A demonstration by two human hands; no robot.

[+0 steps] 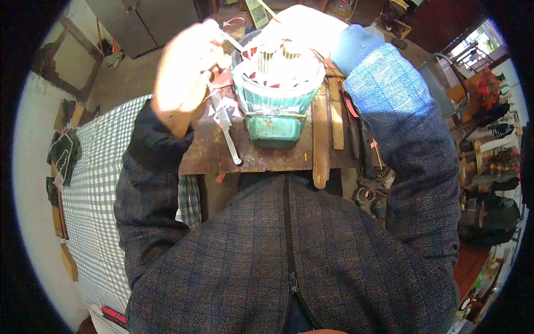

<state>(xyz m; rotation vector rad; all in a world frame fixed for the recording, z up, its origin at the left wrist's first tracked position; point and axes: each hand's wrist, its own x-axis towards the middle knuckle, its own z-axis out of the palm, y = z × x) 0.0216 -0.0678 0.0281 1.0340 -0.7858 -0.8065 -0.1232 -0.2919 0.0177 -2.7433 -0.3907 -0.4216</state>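
Observation:
My left hand [189, 69] is raised at the left of a ribbed teal container [276, 122], fingers curled closed on a thin pale stick [232, 41] that slants toward the container's rim. Inside the container lie white and red scraps [276, 75], washed out by glare. My right hand [308, 28] is above the container's far right side, so overexposed that its fingers cannot be made out. A thin yellow stick [270, 11] shows beside it; whether it is held is unclear. Below my left hand are red paper [222, 79], white cut scraps [228, 104] and a flat metal strip [230, 143].
On the dark wooden table [261, 161], a wooden bar [321, 133] overhangs the front edge, with a shorter wooden strip [336, 114] beside it. A checked cloth [100, 178] covers a surface at left. Cluttered shelves [492, 167] and a metal-framed chair [445, 83] stand at right.

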